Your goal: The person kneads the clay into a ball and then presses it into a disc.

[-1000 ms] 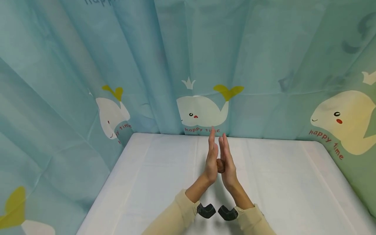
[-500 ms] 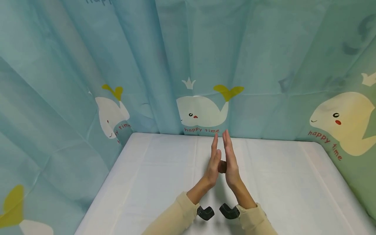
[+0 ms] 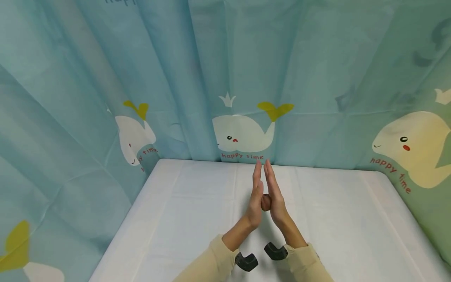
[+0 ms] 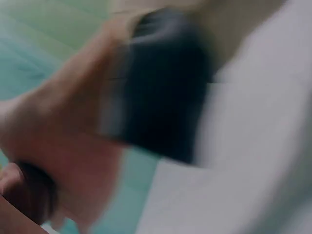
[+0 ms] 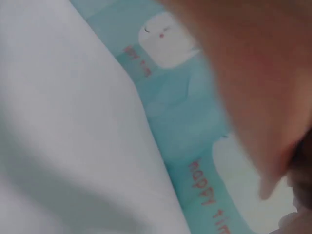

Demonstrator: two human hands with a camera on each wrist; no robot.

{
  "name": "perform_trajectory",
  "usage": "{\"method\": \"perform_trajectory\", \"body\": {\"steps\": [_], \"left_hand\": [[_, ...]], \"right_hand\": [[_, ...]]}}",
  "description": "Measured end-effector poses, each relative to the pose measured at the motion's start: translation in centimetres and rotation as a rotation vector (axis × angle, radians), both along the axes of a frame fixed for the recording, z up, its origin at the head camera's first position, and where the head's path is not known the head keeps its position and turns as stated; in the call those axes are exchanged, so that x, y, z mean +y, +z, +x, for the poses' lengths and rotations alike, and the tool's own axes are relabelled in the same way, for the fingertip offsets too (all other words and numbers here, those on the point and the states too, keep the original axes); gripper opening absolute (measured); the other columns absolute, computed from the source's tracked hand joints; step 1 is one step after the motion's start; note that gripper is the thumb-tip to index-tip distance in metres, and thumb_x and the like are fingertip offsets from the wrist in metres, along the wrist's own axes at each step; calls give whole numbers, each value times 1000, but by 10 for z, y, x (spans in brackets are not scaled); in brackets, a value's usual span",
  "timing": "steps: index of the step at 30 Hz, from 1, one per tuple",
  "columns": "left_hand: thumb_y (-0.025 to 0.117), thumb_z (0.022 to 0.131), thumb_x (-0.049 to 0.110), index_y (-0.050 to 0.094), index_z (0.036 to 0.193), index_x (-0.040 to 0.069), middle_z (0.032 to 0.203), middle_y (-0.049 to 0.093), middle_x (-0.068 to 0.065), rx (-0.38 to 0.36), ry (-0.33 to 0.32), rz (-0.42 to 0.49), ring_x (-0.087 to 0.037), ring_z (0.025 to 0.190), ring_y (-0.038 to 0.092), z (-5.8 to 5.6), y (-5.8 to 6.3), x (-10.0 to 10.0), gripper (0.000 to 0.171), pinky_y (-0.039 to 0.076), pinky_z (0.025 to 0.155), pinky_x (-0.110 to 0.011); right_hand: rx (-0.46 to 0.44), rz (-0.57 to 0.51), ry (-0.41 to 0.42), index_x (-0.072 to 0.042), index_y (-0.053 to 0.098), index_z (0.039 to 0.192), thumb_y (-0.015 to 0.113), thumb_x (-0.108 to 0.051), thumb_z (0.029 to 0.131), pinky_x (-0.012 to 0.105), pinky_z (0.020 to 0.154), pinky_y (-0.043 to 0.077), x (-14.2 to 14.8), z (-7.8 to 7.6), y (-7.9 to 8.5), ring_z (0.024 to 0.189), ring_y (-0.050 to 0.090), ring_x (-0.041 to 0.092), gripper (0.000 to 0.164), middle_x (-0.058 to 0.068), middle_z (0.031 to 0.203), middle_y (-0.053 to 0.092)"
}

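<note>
Between my two palms a brown, roundish, walnut-like ball (image 3: 266, 202) is held, well above the lower part of the palms. My left hand (image 3: 254, 203) presses it from the left with its fingers straight and pointing away. On the other side my right hand (image 3: 278, 203) lies against it, fingers also extended. The fingertips of both hands lean close together at the top. In the left wrist view the ball (image 4: 36, 195) appears dark beside a blurred palm (image 4: 73, 146). Only a dark sliver of the ball (image 5: 304, 178) shows at the right wrist view's edge.
A white-covered table (image 3: 197, 196) spreads beneath the hands. Behind and left of it hangs a blue-green curtain (image 3: 317, 78) printed with whales. Black wrist cameras (image 3: 246, 261) sit by both beige sleeves (image 3: 211, 260), close to each other.
The palms have slid against each other: the left hand has drawn back from its forward place, while the right went forward, then back a little. The ball stays between them, slightly lower in view.
</note>
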State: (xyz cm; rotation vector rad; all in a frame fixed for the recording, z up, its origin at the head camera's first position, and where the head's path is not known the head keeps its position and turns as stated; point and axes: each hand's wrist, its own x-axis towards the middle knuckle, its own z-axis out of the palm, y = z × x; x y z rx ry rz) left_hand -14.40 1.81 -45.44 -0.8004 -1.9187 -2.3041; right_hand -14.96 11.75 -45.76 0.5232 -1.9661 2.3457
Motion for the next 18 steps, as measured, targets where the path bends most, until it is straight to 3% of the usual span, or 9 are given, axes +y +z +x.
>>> {"method": "perform_trajectory", "body": {"steps": [2,3,5,7,9,10,12,14,18], "left_hand": [[16,110,40,-1,167,22,173,-2,5,18,35,0,-6,152,18,-6,5,-1,62,18,121,-36],[16,111,40,0,167,22,173,-2,5,21,47,-1,-7,155,0,-9,8,-1,62,4,125,-41],[17,111,41,1,167,22,173,0,5,22,75,-16,-12,157,-2,-14,9,-1,62,1,125,-49],[18,110,42,2,167,23,172,3,6,18,106,-40,-14,157,-1,-18,7,-2,62,2,124,-53],[19,110,44,3,167,24,172,4,8,6,121,-55,-13,157,1,-21,5,-3,62,2,124,-54],[18,110,44,3,167,25,172,4,9,3,123,-63,-13,157,1,-22,3,-3,62,2,124,-54],[17,110,45,2,167,25,172,3,9,7,120,-84,-13,157,1,-25,0,-4,63,2,124,-55],[17,110,46,1,167,25,172,2,8,11,110,-96,-12,157,0,-26,-3,-4,63,2,124,-54],[17,110,47,1,167,26,172,0,6,24,85,-99,-13,157,0,-25,-11,1,63,3,124,-53]], "right_hand": [[37,-39,21,-31,2,167,9,-41,113,16,66,38,-5,3,-1,81,52,-7,55,4,173,-2],[62,-62,23,-27,2,167,8,-39,113,16,66,36,-7,4,0,82,51,-8,55,6,173,-3],[93,-104,30,-24,1,167,8,-37,113,15,81,38,-10,7,1,109,52,-9,56,8,173,-4],[108,-123,26,-24,2,167,9,-37,113,19,75,38,-12,10,4,120,52,1,56,7,173,-2],[107,-119,24,-25,4,167,10,-36,113,18,86,38,-13,12,7,149,23,6,56,3,173,-1],[103,-109,21,-27,5,167,10,-36,113,18,92,36,-14,13,8,154,7,10,55,1,173,0],[99,-87,11,-29,7,167,10,-36,113,20,82,38,-14,15,9,154,9,15,55,-2,173,3],[93,-73,10,-31,7,167,10,-36,112,20,86,38,-13,16,10,152,11,14,55,-4,173,4],[84,-54,-8,-30,7,167,11,-37,112,29,113,25,-10,14,12,156,3,15,55,-8,172,4]]}}
